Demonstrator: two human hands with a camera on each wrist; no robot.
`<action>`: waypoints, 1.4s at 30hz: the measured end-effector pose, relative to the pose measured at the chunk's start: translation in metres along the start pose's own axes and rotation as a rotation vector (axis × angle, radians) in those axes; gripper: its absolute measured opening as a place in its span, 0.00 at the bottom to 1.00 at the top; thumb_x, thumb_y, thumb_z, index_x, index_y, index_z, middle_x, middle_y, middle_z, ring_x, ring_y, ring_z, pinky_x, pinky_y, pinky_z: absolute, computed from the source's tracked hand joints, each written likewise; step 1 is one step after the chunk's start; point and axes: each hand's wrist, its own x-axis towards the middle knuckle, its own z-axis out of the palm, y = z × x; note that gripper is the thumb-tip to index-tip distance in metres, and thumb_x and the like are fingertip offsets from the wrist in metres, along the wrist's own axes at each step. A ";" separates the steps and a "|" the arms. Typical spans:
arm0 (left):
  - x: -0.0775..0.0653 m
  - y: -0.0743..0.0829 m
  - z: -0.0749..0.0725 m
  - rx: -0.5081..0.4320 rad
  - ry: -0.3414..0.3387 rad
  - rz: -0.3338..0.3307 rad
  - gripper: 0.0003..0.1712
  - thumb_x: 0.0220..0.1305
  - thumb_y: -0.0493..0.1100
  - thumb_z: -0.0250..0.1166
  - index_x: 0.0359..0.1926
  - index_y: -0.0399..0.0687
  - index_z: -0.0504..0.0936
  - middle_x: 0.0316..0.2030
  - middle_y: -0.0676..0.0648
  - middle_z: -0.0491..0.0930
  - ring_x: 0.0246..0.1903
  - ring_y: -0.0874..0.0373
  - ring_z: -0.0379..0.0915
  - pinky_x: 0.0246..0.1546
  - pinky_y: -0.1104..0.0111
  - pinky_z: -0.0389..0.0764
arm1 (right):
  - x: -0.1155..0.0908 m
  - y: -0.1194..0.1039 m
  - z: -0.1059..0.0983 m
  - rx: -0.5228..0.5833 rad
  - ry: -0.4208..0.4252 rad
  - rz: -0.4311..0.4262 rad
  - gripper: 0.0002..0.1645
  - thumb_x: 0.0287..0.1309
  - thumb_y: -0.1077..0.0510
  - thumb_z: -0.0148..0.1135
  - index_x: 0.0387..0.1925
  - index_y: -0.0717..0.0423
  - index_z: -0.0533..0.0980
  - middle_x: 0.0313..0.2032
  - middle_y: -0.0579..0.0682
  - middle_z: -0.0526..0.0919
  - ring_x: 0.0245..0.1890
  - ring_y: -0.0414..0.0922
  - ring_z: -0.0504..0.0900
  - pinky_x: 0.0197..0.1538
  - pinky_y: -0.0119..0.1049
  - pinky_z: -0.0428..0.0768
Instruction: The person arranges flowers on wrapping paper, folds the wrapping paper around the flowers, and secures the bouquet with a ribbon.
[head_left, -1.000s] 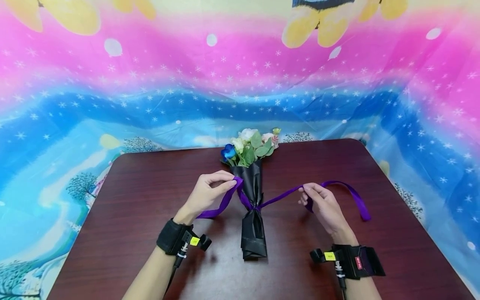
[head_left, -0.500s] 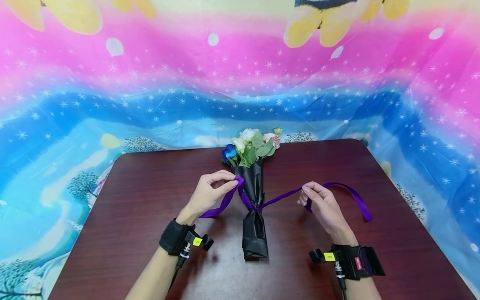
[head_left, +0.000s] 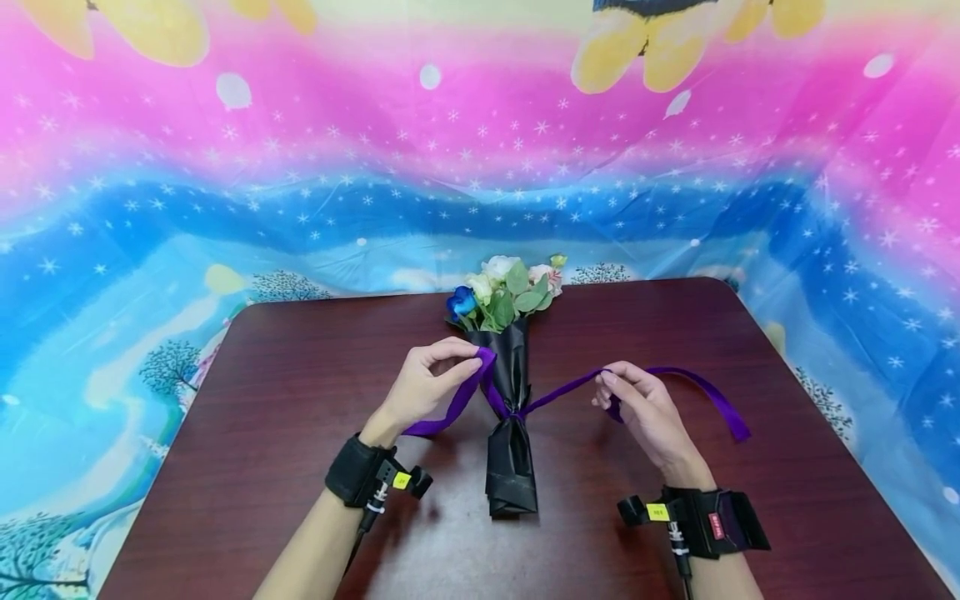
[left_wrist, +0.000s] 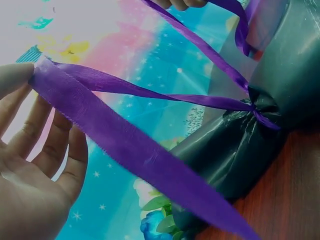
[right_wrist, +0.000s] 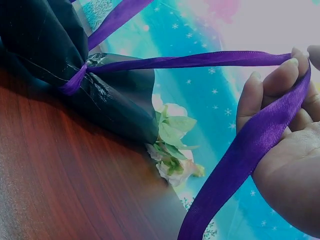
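A bouquet (head_left: 508,358) in black wrapping lies on the table, its white, blue and pale pink flowers (head_left: 501,287) toward the back. Round its narrow waist a purple ribbon (head_left: 562,390) is tied, and the wrapping bunches there. My left hand (head_left: 420,385) pinches one length between thumb and forefinger, left of the bouquet; the left wrist view shows that ribbon folded over at the fingertips, its tail hanging. To the right, my right hand (head_left: 643,408) pinches the other length, drawn fairly straight from the knot (right_wrist: 82,70). That tail runs across the palm in the right wrist view.
The dark reddish-brown table (head_left: 300,350) has rounded back corners. Behind it and along its sides hangs a printed cloth (head_left: 480,208) in pink and blue. Each wrist wears a black strap (head_left: 360,471) with a small camera and cable.
Both hands keep their pinch on the ribbon. The left hand has shifted very slightly up and right; the right hand is nearly still. The whole view has drifted a little.
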 end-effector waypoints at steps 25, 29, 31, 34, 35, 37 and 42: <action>0.000 0.032 0.015 0.261 0.122 -0.057 0.07 0.59 0.34 0.67 0.40 0.38 0.85 0.36 0.48 0.84 0.36 0.49 0.76 0.36 0.65 0.76 | -0.004 -0.028 -0.016 -0.567 -0.126 -0.054 0.05 0.60 0.71 0.58 0.38 0.64 0.76 0.36 0.55 0.76 0.34 0.44 0.73 0.35 0.32 0.74; -0.001 0.032 0.014 0.264 0.126 -0.060 0.07 0.59 0.34 0.67 0.40 0.39 0.86 0.36 0.48 0.83 0.35 0.52 0.76 0.35 0.67 0.75 | 0.000 -0.038 -0.026 -0.935 0.031 -0.138 0.10 0.56 0.71 0.63 0.33 0.55 0.82 0.38 0.49 0.77 0.41 0.44 0.71 0.43 0.33 0.68; -0.001 0.033 0.013 0.268 0.126 -0.057 0.07 0.59 0.34 0.67 0.40 0.39 0.86 0.36 0.48 0.83 0.35 0.53 0.75 0.35 0.65 0.75 | 0.003 -0.041 -0.031 -1.090 0.141 -0.180 0.13 0.53 0.73 0.63 0.31 0.52 0.84 0.38 0.48 0.77 0.43 0.46 0.67 0.44 0.38 0.62; -0.002 0.034 0.012 0.273 0.123 -0.063 0.07 0.59 0.34 0.67 0.40 0.39 0.86 0.36 0.48 0.83 0.35 0.53 0.75 0.36 0.62 0.74 | 0.004 -0.041 -0.037 -1.200 0.289 -0.245 0.13 0.52 0.74 0.61 0.31 0.56 0.84 0.38 0.52 0.77 0.42 0.52 0.64 0.42 0.45 0.58; -0.003 0.034 0.011 0.271 0.120 -0.063 0.08 0.59 0.34 0.67 0.40 0.39 0.86 0.36 0.48 0.83 0.36 0.51 0.75 0.36 0.62 0.74 | 0.004 -0.041 -0.040 -1.213 0.342 -0.264 0.12 0.51 0.75 0.60 0.31 0.58 0.84 0.38 0.55 0.77 0.42 0.54 0.64 0.42 0.45 0.57; -0.003 0.035 0.010 0.270 0.115 -0.064 0.08 0.59 0.33 0.67 0.40 0.38 0.86 0.36 0.47 0.83 0.36 0.49 0.75 0.36 0.63 0.73 | 0.002 -0.040 -0.046 -1.224 0.455 -0.287 0.12 0.52 0.75 0.58 0.33 0.62 0.83 0.38 0.58 0.77 0.41 0.56 0.65 0.43 0.46 0.57; -0.005 0.034 0.008 0.272 0.122 -0.045 0.07 0.59 0.32 0.67 0.40 0.36 0.85 0.36 0.45 0.83 0.33 0.48 0.74 0.32 0.70 0.72 | -0.004 -0.045 -0.059 -1.184 0.715 -0.198 0.16 0.53 0.71 0.54 0.40 0.62 0.83 0.40 0.56 0.74 0.42 0.50 0.66 0.44 0.41 0.58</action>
